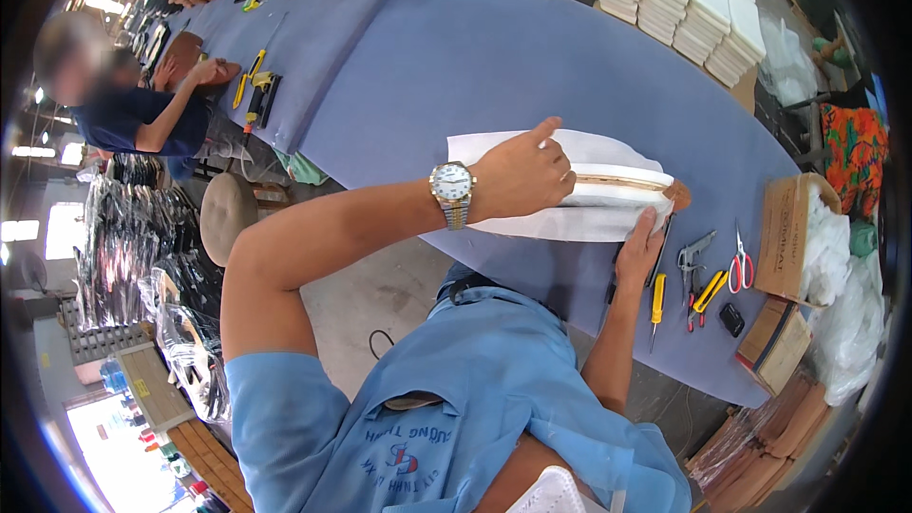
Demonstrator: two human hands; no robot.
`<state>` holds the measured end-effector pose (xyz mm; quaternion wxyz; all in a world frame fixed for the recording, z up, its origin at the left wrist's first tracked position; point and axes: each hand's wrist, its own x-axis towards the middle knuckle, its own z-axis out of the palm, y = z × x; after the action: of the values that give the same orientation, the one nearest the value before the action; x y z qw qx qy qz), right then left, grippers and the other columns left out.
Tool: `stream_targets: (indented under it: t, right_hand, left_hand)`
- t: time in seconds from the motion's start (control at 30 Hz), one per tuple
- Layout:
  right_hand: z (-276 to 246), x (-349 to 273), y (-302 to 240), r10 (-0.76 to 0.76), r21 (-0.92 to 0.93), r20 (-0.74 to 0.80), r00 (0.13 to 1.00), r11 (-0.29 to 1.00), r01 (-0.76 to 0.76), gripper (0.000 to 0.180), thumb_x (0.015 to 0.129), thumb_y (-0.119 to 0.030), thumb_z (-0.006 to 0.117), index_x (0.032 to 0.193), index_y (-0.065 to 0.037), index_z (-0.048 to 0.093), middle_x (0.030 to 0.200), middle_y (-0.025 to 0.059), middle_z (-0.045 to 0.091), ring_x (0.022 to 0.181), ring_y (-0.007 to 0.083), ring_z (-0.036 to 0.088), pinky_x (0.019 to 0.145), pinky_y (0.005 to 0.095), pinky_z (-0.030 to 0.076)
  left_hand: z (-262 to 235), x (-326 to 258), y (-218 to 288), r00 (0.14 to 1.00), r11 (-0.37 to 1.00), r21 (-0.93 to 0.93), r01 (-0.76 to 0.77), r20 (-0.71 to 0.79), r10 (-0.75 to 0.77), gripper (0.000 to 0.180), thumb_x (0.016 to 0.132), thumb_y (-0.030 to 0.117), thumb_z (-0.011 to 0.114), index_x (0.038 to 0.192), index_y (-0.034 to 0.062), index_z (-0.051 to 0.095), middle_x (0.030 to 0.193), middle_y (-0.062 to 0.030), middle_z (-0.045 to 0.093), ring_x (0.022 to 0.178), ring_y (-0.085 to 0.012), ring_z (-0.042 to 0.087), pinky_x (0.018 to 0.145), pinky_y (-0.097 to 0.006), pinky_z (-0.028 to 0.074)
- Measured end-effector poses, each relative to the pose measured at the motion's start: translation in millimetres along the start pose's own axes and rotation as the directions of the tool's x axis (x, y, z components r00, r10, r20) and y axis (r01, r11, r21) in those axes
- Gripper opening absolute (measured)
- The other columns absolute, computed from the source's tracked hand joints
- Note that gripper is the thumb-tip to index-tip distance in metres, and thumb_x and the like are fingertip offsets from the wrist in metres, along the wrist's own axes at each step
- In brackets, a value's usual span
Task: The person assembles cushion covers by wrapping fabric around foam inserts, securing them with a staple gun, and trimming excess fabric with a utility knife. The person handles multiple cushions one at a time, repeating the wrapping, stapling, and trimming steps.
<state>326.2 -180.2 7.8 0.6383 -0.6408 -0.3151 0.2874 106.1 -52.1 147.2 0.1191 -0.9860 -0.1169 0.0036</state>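
A long upholstered panel (622, 176) lies on the blue-covered table in front of me, its white backing cloth spread out on both sides. A pale channel with a light brown strip runs along its middle, and brown covering shows at its right end. My left hand (524, 171), with a watch at the wrist, is over the panel with its fingers curled; what they hold is hidden. My right hand (641, 249) grips the panel's near right edge. Close by the right hand lie a yellow-handled screwdriver (657, 299) and a dark slim tool (657, 252).
Right of the panel lie a grey metal hand tool (695, 256), a yellow cutter (710, 292), red-handled scissors (740, 271) and a small black object (731, 319). Beyond stands a cardboard box (787, 237). White stacked pads (674, 0) are behind the table. A co-worker (142, 119) works at left.
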Motion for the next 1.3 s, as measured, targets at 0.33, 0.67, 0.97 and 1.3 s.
stream_targets:
  t: [0.33, 0.67, 0.97, 1.3]
  right_hand:
    - [-30, 0, -7, 0.102, 0.002, 0.053, 0.993, 0.995, -0.102, 0.040, 0.107, -0.034, 0.061, 0.098, 0.004, 0.071, 0.084, 0.0014, 0.069, 0.079, 0.0071, 0.059, 0.068, 0.0287, 0.049]
    - [2, 7, -3, 0.030, 0.045, -0.230, 0.973, 0.999, -0.020, 0.041, 0.109, -0.033, 0.056, 0.099, 0.003, 0.071, 0.082, -0.0025, 0.065, 0.078, 0.0064, 0.055, 0.071, 0.0271, 0.047]
    - [61, 78, -9, 0.131, 0.293, -0.303, 0.944, 0.955, -0.039, 0.040, 0.109, -0.033, 0.053, 0.109, 0.003, 0.071, 0.088, 0.0006, 0.065, 0.079, 0.0093, 0.055, 0.075, 0.0291, 0.047]
    - [55, 106, 18, 0.070, -0.205, -0.185, 0.980, 0.973, -0.109, 0.038, 0.105, -0.031, 0.057, 0.102, 0.004, 0.071, 0.083, -0.0007, 0.065, 0.076, 0.0101, 0.056, 0.069, 0.0308, 0.047]
  left_hand:
    - [66, -36, 10, 0.829, 0.442, -0.706, 0.553, 0.411, -0.380, 0.065, 0.097, 0.051, 0.068, 0.134, -0.0023, 0.065, 0.130, -0.0252, 0.068, 0.120, -0.0398, 0.066, 0.100, -0.044, 0.052]
    - [85, -20, -18, 0.945, 0.492, -0.824, 0.280, 0.147, -0.291, 0.037, 0.101, 0.033, 0.065, 0.112, -0.0008, 0.074, 0.091, -0.0202, 0.071, 0.078, -0.0355, 0.068, 0.069, -0.045, 0.052]
    - [99, -28, 12, 0.890, 0.482, -0.838, 0.255, 0.008, -0.456, 0.039, 0.106, 0.036, 0.058, 0.103, 0.0008, 0.073, 0.070, -0.0222, 0.066, 0.062, -0.0428, 0.065, 0.055, -0.048, 0.050]
    - [90, -18, -1, 0.923, 0.313, -0.901, 0.301, 0.192, -0.335, 0.033, 0.102, 0.034, 0.066, 0.101, 0.0012, 0.073, 0.065, -0.0172, 0.064, 0.054, -0.0331, 0.064, 0.050, -0.042, 0.047]
